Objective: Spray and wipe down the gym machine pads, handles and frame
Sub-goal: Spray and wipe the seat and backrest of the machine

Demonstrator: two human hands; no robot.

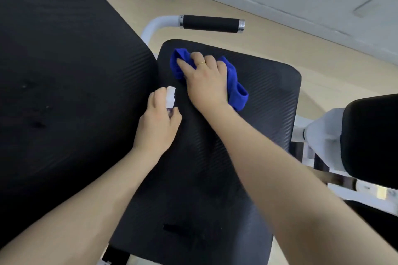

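Ribbed black seat pad (215,157), left hand (158,127) gripping spray bottle (170,97), right hand (204,84) fingers pressing crumpled blue cloth (233,84)

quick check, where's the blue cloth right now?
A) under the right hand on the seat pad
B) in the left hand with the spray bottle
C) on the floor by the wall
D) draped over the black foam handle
A: the right hand presses the blue cloth onto the seat pad, while the left hand grips only the spray bottle and the foam handle is bare.
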